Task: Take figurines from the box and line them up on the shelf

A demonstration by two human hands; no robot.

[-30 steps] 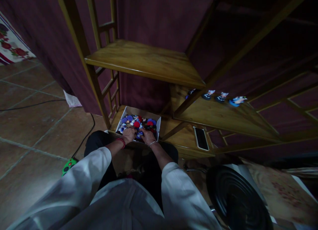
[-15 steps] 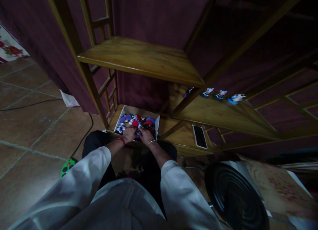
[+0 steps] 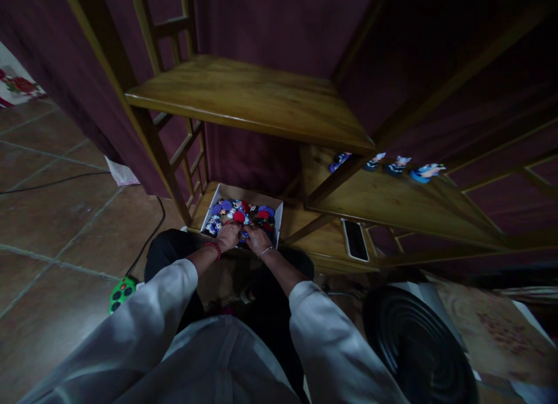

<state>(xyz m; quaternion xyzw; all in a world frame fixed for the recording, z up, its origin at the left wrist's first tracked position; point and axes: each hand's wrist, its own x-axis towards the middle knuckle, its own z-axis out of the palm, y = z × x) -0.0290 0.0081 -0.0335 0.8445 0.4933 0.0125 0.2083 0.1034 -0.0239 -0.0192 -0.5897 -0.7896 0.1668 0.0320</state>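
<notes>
A white cardboard box (image 3: pixel 279 224) full of small figurines with blue, purple and red round bases stands on the low shelf in front of my knees. My left hand (image 3: pixel 228 236), with a red bead bracelet at the wrist, is over the box's near side, fingers bent. Close beside it, my right hand (image 3: pixel 258 239), wearing a pale bracelet, also has its fingers curled in. Between the fingertips of both hands is a small dark-blue figurine (image 3: pixel 244 235), partly covered by them. Its details are too small and dim to make out.
Several figurines, one on a light-blue base (image 3: pixel 426 172), stand on the higher shelf (image 3: pixel 383 200) at right. A phone (image 3: pixel 355 240) lies on the low shelf. A wooden board (image 3: pixel 253 96) overhangs the box. Right: a black round stool (image 3: pixel 418 346). Left: a green power strip (image 3: pixel 122 293).
Both hands stay at the same spot over the box, with only slight finger movement. The view has shifted slightly, so the shelf figurines and phone appear farther right.
</notes>
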